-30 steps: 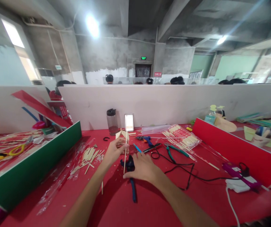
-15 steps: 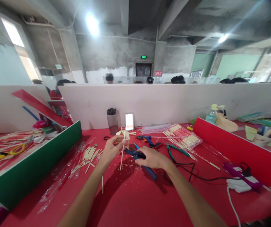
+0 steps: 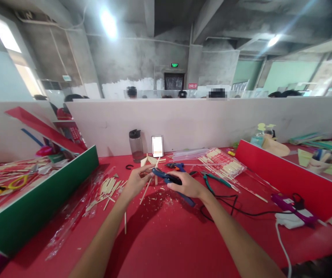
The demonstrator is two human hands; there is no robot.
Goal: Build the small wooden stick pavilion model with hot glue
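Observation:
Between the fingertips of my left hand (image 3: 138, 179) is a thin wooden stick (image 3: 145, 192), tilted with its lower end toward me. My right hand (image 3: 187, 184) is closed around blue-handled pliers (image 3: 166, 176). The jaws of the pliers meet the stick close to my left fingertips; whether they grip it I cannot tell. Just behind my hands stands a small wooden stick structure (image 3: 147, 160), partly hidden by my fingers. Wood chips (image 3: 161, 200) lie scattered on the red table beneath.
Cut sticks (image 3: 109, 189) lie left of my hands beside a green divider (image 3: 46, 193). Behind are a bottle (image 3: 137, 146) and a phone (image 3: 157, 146). To the right lie a glue gun (image 3: 176, 166), green-handled pliers (image 3: 216, 180), packed sticks (image 3: 225, 164), black cable and a red divider (image 3: 293, 181).
The pliers have risen and moved their jaws onto the stick beside my left fingers. The stick now leans more to the side. The whole view has shifted slightly.

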